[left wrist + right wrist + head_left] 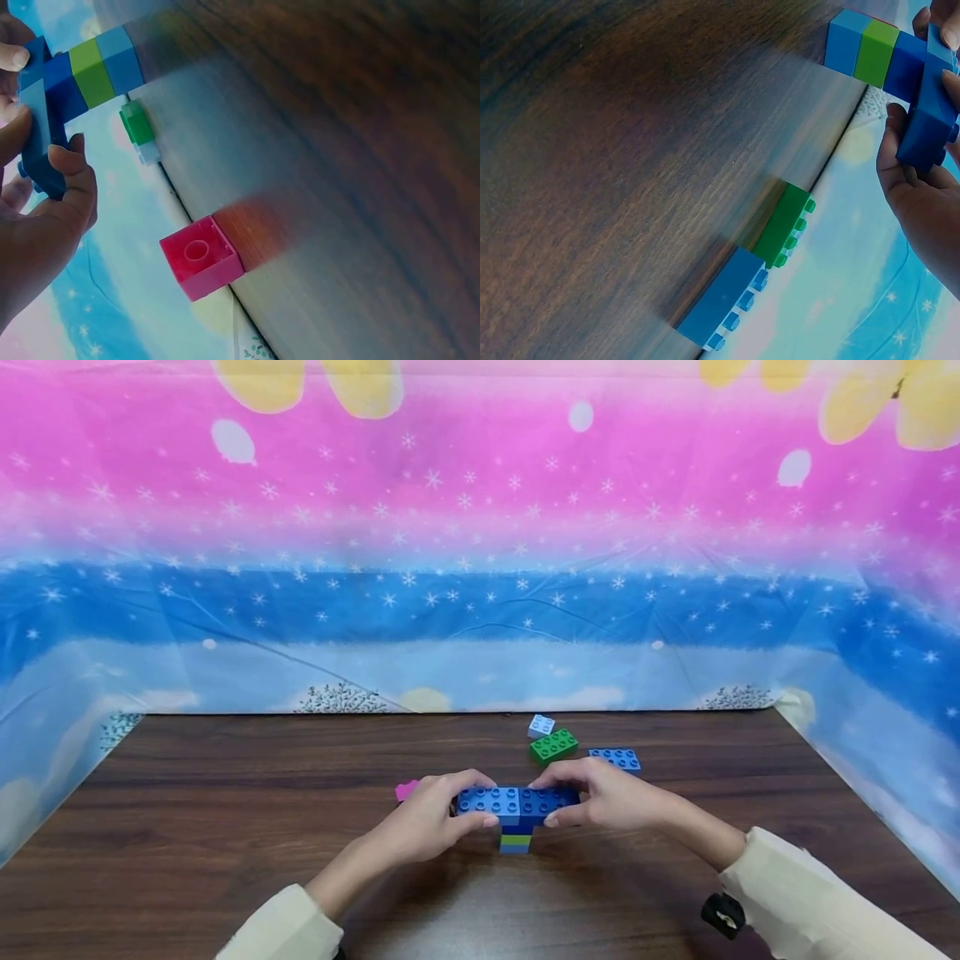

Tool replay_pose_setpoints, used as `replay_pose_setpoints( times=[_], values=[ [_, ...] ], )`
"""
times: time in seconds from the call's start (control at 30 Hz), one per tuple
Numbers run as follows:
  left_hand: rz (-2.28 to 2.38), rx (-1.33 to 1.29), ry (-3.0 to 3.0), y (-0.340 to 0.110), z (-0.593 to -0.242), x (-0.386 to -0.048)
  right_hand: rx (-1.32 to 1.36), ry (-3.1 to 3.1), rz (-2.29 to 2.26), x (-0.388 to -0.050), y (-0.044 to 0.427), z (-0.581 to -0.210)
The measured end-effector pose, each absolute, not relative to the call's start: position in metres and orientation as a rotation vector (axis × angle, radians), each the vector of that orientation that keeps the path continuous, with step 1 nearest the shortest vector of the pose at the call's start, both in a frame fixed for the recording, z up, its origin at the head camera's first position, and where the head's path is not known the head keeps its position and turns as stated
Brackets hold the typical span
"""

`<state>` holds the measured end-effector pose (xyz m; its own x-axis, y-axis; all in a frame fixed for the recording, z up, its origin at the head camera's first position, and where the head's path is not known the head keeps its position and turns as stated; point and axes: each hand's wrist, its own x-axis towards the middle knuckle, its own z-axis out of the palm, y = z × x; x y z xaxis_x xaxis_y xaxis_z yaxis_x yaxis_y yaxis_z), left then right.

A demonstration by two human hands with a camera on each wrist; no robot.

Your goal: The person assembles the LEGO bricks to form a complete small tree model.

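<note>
The left hand (427, 820) has its grip narrow on a light blue brick (487, 806), thumb on the near long side and fingers on the far one. In the same manner, the right hand (615, 797) holds a dark blue brick (550, 803) by its long sides. Both bricks are of smooth plastic, with round studs upward, and they touch end to end, making one straight bar. The bar lies across the top of a narrow column (515, 841), which stands upright on the worktop (225, 835), with the joint above it. From the top, the column has a dark blue block, a lime green block and a blue block, flat-sided and flush. Near the left hand, a pink brick (202, 259) lies on its side and shows its hollow underside with a round tube. Beyond the right hand are a long blue brick (615, 758), a green brick (554, 747) and a small pale blue brick (541, 727), all studded. The worktop has dark brown wood grain with a soft shine, and behind hangs a creased cloth (480, 610) with snowflakes
</note>
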<state>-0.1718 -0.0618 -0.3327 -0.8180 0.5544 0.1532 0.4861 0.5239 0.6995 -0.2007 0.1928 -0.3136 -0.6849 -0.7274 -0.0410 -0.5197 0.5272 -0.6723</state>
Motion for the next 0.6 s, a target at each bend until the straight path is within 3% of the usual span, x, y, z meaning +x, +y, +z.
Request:
replay_pose_setpoints(
  times=[0.6],
  values=[
    [1.151,0.933,2.667,-0.0626,-0.3301,-0.1719,-0.992,2.423,-0.955,-0.1957,0.1943,-0.3088]
  ],
)
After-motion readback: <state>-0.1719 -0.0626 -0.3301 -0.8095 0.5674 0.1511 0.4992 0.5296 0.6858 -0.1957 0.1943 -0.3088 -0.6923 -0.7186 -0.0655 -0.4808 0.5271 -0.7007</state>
